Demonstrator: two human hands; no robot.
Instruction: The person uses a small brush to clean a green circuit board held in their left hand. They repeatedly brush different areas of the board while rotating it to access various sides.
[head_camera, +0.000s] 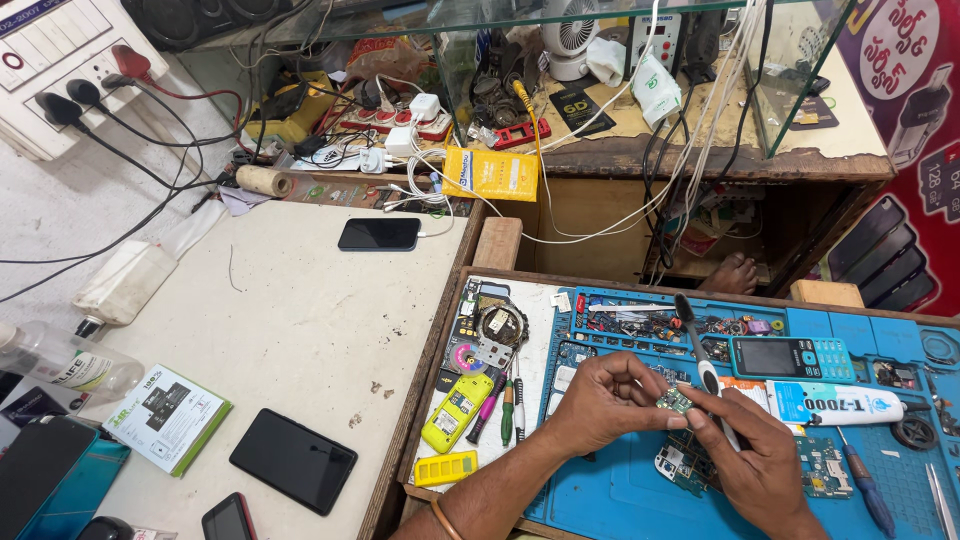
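- While both hands worked over the blue repair mat (620, 500), the left hand (605, 400) pinched a small green circuit board (675, 400) between thumb and fingertips, its grip closed tight on the board's left edge; the board was held just above the mat, near its middle.
- The right hand (765, 455) met the board from the other side; its grip was closed around a slim black-and-white tool (703, 362), which rose slanting up and away from the fingers; the forefinger touched the board's right edge.
- Under the hands lay a bare phone board (675, 470), partly hidden by the right hand.
- Just beyond the tool sat a teal keypad phone (790, 357) and a white glue tube (850, 405), side by side on the mat.
- Left of the mat, a yellow battery (457, 412) and several small screwdrivers (505, 408) rested on a white tray section.
- Well apart, on the pale counter (300, 330), lay a black smartphone (379, 234) on its cable and a dark tablet (293, 461).
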